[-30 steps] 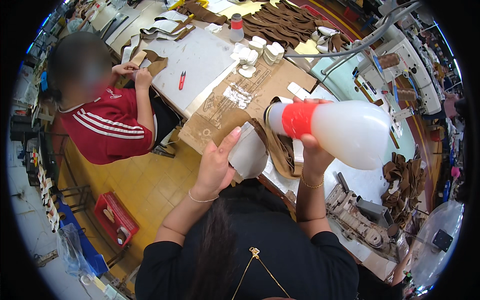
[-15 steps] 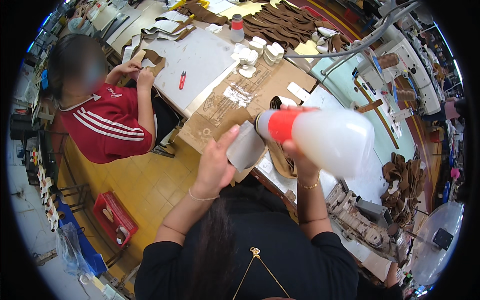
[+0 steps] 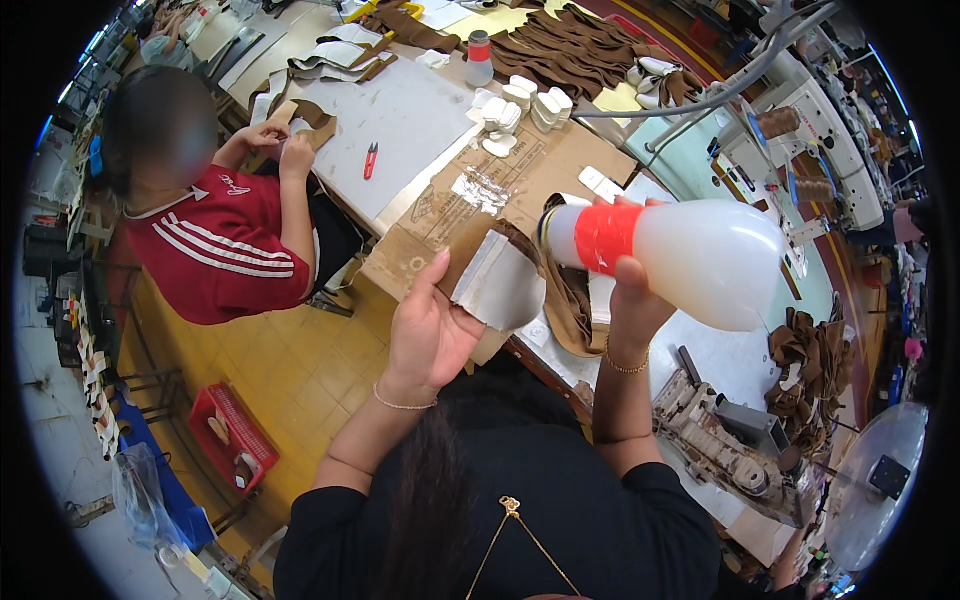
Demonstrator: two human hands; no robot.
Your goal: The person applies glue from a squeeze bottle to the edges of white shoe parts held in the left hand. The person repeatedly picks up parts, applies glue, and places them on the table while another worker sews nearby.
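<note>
Place: sewing workshop.
Sewing machine [image 3: 838,155]: white, brown thread spools [image 3: 778,123] alongside, beyond the tabletop's [image 3: 415,130] right edge.
Cut pieces [image 3: 565,48]: brown, in rows along the tabletop's far edge.
Co-worker [image 3: 225,245]: at the tabletop's left edge, handling brown material [image 3: 322,122].

The white bottle [image 3: 715,265] hides part of the right hand [image 3: 638,305]. The bottom edge cuts off the black shirt [image 3: 590,510].

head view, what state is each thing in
Large bottle, tipped, held in right hand
Grey-white piece, held in left hand
Other bottle, upright
Red snips, lying down, open or shut unclear
White pads, in stacks
Red basket, holding some items
Brown strips, laid overlapping
</note>
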